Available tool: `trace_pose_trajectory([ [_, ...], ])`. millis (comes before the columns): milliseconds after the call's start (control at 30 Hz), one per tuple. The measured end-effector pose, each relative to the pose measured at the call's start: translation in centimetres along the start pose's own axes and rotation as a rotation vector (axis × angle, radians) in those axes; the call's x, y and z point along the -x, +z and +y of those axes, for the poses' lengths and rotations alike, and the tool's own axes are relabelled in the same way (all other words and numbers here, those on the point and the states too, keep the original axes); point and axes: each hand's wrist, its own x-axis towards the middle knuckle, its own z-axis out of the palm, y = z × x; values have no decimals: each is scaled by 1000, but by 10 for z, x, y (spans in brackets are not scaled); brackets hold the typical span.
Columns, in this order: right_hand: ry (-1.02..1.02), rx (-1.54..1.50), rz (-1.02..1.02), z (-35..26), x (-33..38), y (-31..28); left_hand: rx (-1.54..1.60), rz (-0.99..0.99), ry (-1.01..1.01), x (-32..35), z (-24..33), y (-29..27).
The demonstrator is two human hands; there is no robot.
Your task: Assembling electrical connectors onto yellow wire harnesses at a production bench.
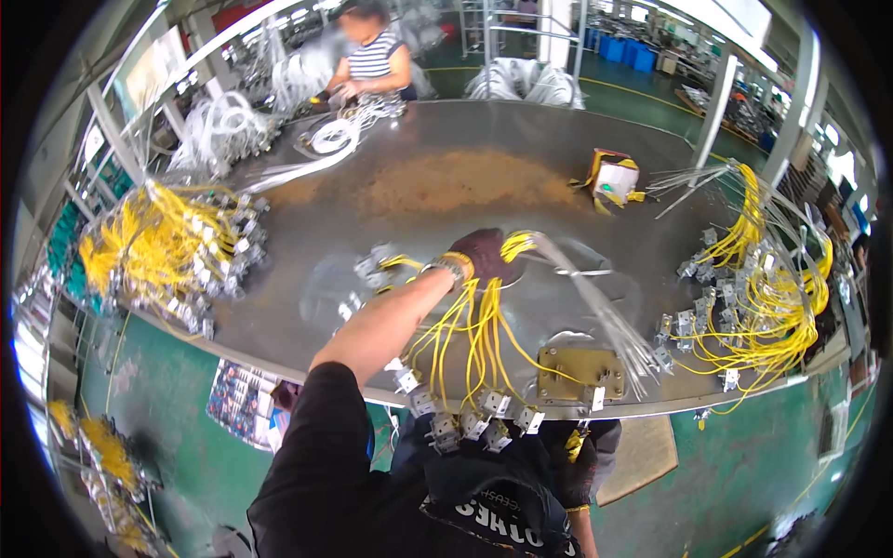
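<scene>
In a dark maroon work glove, my left hand (486, 257) reaches over the middle of the metal table, closed around a bundle of yellow cables (482, 321). The cables' thin grey-white ends (600, 312) trail to the right, bound by a white tie. Silver metal connectors (476, 426) on the other ends hang at the near table edge, close to my body. My right hand (577, 470), also gloved, is low beyond that edge, beside a brass-coloured plate (579, 374) on the table. Its fingers appear curled around something small and yellow, partly hidden.
Heaps of yellow cables with connectors lie at the left (158, 242) and right (767, 312) of the table (446, 130). A white box with yellow tape (614, 179) stands at the back right. Across the table, a person (377, 60) handles white cables (335, 135).
</scene>
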Motion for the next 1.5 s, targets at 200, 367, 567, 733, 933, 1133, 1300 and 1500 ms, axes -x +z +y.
trace_pose_trajectory([
  [200,-11,-79,-84,35,-2,-8,61,362,304,56,51,-51],
  [367,-26,-21,-58,47,2,-7,117,528,286,82,59,-101],
  [567,-175,266,-22,2,-7,-8,157,757,66,105,-24,-180],
  [733,-167,205,-43,4,-13,7,51,1029,-420,159,-175,-236],
  [933,-171,178,-272,-11,-25,30,-272,1190,-1021,329,-357,-274],
  [1133,-184,221,-213,-12,-29,42,-425,857,-1132,330,-363,-187],
  [1300,-155,244,-193,-65,-50,7,-280,581,-883,234,-364,-68],
  [1500,-219,257,296,-10,-120,-99,-385,578,-479,98,-273,52],
])
